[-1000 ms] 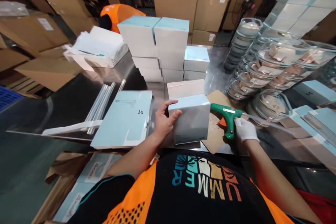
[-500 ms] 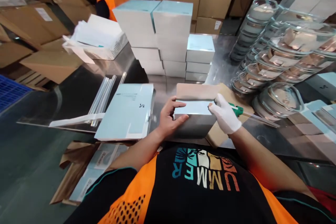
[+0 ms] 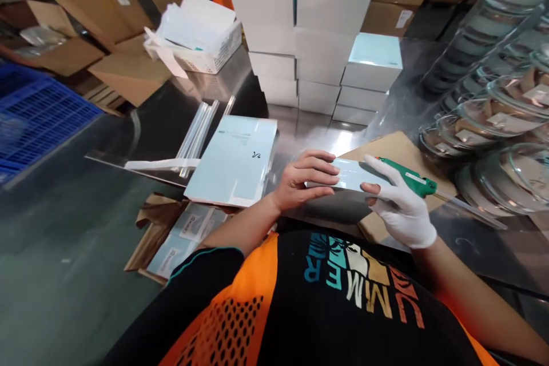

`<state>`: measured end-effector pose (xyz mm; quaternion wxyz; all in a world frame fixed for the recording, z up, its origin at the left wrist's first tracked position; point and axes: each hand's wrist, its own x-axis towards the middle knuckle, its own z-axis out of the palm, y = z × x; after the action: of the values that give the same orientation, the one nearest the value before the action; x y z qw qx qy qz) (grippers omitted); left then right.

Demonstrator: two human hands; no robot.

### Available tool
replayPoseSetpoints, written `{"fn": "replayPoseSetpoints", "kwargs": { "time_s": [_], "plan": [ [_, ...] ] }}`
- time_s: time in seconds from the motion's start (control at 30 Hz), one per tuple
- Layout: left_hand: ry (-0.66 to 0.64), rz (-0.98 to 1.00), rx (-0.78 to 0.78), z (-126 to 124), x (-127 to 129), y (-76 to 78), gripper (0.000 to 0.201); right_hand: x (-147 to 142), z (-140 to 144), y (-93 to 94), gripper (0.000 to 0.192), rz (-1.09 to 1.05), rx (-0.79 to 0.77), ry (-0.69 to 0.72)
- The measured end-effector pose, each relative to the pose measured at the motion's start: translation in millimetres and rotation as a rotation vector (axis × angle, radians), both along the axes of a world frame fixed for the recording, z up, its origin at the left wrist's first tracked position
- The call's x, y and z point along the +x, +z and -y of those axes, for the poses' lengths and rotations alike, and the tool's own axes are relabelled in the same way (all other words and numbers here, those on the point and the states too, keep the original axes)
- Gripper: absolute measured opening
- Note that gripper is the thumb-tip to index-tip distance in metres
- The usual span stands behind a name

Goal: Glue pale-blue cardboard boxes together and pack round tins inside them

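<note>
- Head view: at the near edge of the metal desk [image 3: 156, 123], a person in an orange vest [image 3: 253, 280] holds a pale box [image 3: 352, 176] just in front of the body, apparently to keep it steady between two hands.
- The bare left hand [image 3: 302, 180] grips the box's left end, fingers laid across the top, likely pressing it flat.
- The gloved right hand [image 3: 398, 203] clasps the right end, its bare thumb tip toward the near side, seemingly to stop the box twisting.
- Just beyond that glove, a green glue gun [image 3: 415, 180] lies over a cardboard sheet [image 3: 397, 146], presumably parked for easy reach and to spare the metal.
- To the left rest a flat pale-blue stack [image 3: 234, 160] and transparent sticks [image 3: 198, 131], probably set aside to leave elbow room.
- On the far side, white boxes [image 3: 295, 40] stand in columns, likely piled to save space; glass dishes [image 3: 510, 126] tower at right, perhaps for the same reason.
</note>
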<state>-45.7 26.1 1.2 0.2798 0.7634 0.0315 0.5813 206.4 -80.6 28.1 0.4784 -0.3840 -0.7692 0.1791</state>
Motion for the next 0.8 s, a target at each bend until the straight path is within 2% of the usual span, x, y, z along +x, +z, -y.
{"fn": "replayPoseSetpoints", "kwargs": {
  "time_s": [0.1,0.2,0.23,0.33,0.37,0.4,0.47,0.53,0.57,0.67,0.73,0.8],
  "plan": [
    [0.013,0.009,0.009,3,0,-0.7,0.02,-1,1,4.4,0.048,0.034,0.028,-0.025],
    [-0.001,0.002,0.021,5,1,-0.7,0.022,3,7,-5.1,0.043,0.059,-0.019,-0.061],
    [-0.006,0.001,0.019,5,1,-0.6,0.022,4,9,-13.0,0.05,0.058,-0.066,-0.097],
    [-0.032,-0.015,0.001,5,0,-0.7,0.025,5,13,-46.0,0.104,0.043,-0.235,-0.236],
    [-0.036,-0.051,-0.002,4,-1,-0.9,0.032,5,12,-56.4,0.114,0.041,-0.278,-0.268],
    [-0.033,-0.105,-0.005,4,-2,-1.3,0.044,5,11,-64.2,0.114,0.036,-0.316,-0.287],
    [0.011,-0.231,-0.034,3,-9,-2.7,0.079,6,2,-67.9,0.099,-0.013,-0.382,-0.309],
    [0.11,-0.265,-0.119,0,-24,-5.5,0.105,12,-17,-52.1,0.086,-0.137,-0.403,-0.381],
    [0.183,-0.224,-0.171,-4,-36,-7.4,0.109,17,-32,-37.3,0.084,-0.215,-0.378,-0.44],
    [0.504,-0.078,-0.289,-23,-86,-14.3,0.104,42,-97,24.9,0.079,-0.449,-0.204,-0.649],
    [0.787,-0.176,-0.344,-40,-125,-19.4,0.096,61,-151,68.8,0.07,-0.552,-0.139,-0.727],
    [1.057,-0.458,-0.428,-56,-160,-25.0,0.094,78,-200,103.8,0.057,-0.572,-0.163,-0.735]
  ]
}}
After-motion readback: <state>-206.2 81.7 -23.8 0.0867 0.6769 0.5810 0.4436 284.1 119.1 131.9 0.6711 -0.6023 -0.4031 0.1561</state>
